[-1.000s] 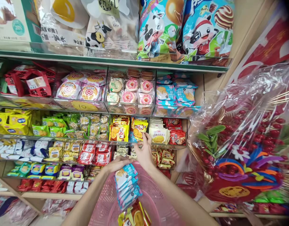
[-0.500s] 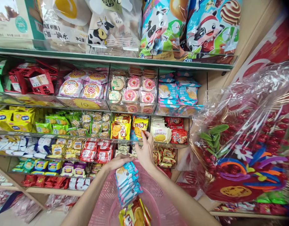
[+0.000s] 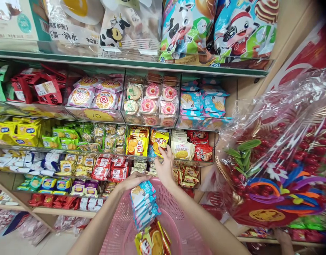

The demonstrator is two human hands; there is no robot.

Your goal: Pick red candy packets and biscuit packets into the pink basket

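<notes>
My left hand (image 3: 133, 181) is closed at the far rim of a pink perforated basket (image 3: 113, 226), its fingers curled just above a stack of blue biscuit packets (image 3: 144, 203). Those packets lean in a fanned row inside the basket, above yellow-and-brown biscuit packets (image 3: 152, 241). My right hand (image 3: 165, 166) reaches to a shelf compartment with its fingers stretched and its thumb apart. Its fingertips are at a yellow biscuit packet (image 3: 158, 140), which stands over a blue one; whether they touch is unclear. I see nothing held in this hand.
Clear-fronted shelf compartments hold cream-coloured packets (image 3: 182, 150), red packets (image 3: 202, 150) and round pink-labelled biscuits (image 3: 152, 92). Large bags (image 3: 178, 30) stand on top. On the right, a plastic-wrapped decoration (image 3: 274, 170) juts out. Another person's hand (image 3: 283, 239) shows at the lower right.
My right hand stays at the same compartment, shifted very slightly. The view has moved a little. Another person's hand has appeared at the lower right.
</notes>
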